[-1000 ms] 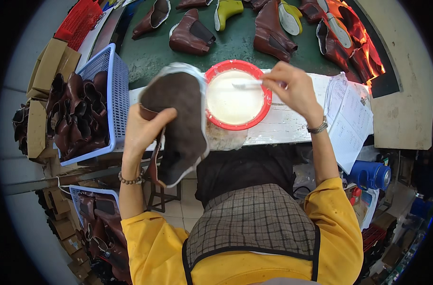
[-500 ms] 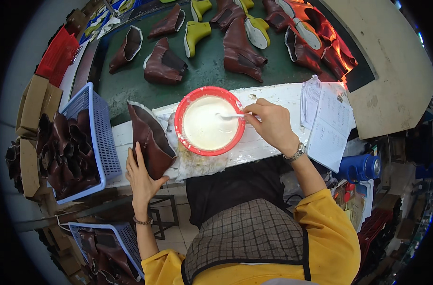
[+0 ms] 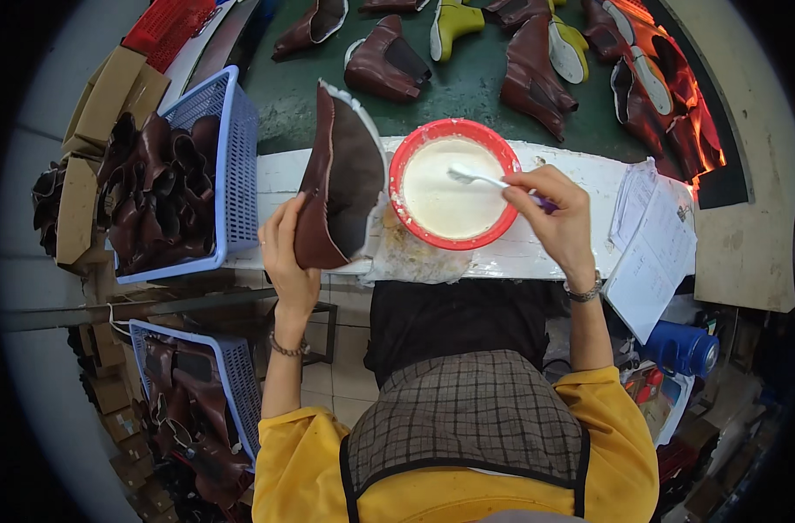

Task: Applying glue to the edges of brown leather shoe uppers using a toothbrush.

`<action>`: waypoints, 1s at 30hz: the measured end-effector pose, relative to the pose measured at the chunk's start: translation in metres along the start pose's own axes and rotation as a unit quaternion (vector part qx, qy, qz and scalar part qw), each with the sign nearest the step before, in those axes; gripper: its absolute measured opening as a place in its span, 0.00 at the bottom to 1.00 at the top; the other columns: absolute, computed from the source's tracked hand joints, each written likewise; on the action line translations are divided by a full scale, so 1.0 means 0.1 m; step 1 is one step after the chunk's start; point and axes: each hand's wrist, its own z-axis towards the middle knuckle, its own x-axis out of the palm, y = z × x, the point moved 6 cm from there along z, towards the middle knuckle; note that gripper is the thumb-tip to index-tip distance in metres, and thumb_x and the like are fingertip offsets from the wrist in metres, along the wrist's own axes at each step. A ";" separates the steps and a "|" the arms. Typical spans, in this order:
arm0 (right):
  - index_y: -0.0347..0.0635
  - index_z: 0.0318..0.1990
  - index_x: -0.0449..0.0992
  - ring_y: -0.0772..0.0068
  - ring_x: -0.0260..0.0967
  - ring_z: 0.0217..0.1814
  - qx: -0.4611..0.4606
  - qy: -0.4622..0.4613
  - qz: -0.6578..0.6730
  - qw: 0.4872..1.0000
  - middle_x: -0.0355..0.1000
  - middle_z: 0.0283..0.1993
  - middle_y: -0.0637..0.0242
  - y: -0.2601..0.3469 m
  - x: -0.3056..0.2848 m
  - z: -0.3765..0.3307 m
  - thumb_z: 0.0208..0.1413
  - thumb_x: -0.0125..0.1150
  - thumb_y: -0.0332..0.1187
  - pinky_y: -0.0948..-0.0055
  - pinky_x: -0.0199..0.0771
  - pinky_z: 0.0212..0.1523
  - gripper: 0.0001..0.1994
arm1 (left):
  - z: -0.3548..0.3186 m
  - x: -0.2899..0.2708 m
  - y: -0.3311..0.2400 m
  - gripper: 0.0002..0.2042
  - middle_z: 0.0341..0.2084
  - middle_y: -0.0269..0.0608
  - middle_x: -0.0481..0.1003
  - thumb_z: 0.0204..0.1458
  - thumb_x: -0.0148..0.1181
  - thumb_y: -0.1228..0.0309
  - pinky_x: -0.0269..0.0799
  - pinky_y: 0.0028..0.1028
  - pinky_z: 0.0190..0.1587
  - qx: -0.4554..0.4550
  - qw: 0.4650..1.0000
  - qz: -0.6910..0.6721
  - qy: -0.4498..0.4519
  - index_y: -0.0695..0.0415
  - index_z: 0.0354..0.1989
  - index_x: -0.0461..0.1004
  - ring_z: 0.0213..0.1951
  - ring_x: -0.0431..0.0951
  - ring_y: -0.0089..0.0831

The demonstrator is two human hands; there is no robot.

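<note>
My left hand (image 3: 291,261) grips a dark brown leather boot upper (image 3: 349,183) by its lower left side. The upper stands raised, with its open inside and pale, ragged edge facing right. In my right hand (image 3: 554,218) is a toothbrush (image 3: 489,180), white with some purple at the handle, pinched between thumb and fingers. Its white-coated head is over the red bowl (image 3: 511,157), which holds creamy white liquid (image 3: 445,205). A stained cloth (image 3: 423,261) lies under the bowl's near side.
Blue baskets of brown boot uppers stand at left, one high (image 3: 238,166) and one low (image 3: 240,392). Across the green belt (image 3: 467,96) lie brown uppers and yellow-green shoe lasts (image 3: 454,28). An orange glow lights the far right. Papers (image 3: 646,244) and a blue flask (image 3: 676,349) are at right.
My left hand has closed on the boot upper, lifting and turning it so its inside shows. The toothbrush has come up out of the liquid. The view has shifted left.
</note>
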 end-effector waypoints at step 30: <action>0.37 0.41 0.87 0.80 0.75 0.35 -0.111 -0.023 0.128 0.985 0.77 0.39 0.67 0.30 0.15 -0.08 0.50 0.75 0.21 0.81 0.75 0.35 0.10 | 0.31 -0.07 -0.68 0.22 0.56 0.57 0.76 0.48 0.70 0.74 0.68 0.40 0.60 0.103 0.977 -0.061 -0.175 0.60 0.55 0.78 0.56 0.75 0.48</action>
